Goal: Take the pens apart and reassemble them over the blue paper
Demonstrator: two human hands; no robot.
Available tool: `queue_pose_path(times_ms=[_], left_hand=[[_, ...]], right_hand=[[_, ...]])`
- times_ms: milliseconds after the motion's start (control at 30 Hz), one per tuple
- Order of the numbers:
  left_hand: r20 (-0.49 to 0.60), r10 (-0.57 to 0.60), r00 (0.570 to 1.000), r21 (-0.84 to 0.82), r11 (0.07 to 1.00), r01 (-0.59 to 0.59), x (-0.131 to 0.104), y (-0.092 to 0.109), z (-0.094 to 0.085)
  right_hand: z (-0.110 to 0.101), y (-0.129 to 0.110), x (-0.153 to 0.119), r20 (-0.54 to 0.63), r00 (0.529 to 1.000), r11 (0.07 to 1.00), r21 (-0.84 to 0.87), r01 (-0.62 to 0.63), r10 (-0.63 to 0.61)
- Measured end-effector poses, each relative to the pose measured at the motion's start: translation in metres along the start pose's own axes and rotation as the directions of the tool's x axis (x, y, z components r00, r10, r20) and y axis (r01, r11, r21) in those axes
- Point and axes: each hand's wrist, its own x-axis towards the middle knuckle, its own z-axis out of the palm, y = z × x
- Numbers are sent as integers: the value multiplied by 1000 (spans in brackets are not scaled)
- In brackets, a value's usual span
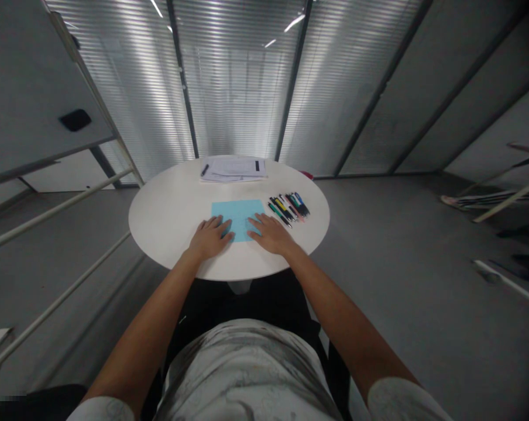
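A light blue sheet of paper (239, 209) lies flat on the round white table (168, 204), close to its near side. My left hand (209, 238) rests palm down over the sheet's left edge, fingers apart. On the opposite edge lies my right hand (271, 233), also flat with its fingers spread. Both hands cover parts of the paper's sides and hold nothing. Just beyond the right hand, several pens (289, 207) in different colours are laid side by side in a slanted row.
A stack of white papers (233, 168) sits at the table's far side, with a dark pen (205, 170) on its left. A metal bed frame (71, 213) stands at the left. Glass panels with blinds (238, 82) rise behind the table. A drying rack (501, 199) is at the right.
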Motion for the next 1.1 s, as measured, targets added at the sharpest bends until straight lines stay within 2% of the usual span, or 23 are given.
queue_pose_path(times_ms=[1100], left_hand=[[-12, -2, 1000, -6, 1000, 1, 0, 1, 0]], right_hand=[[-5, -3, -2, -14, 1000, 1000, 19, 4, -3]])
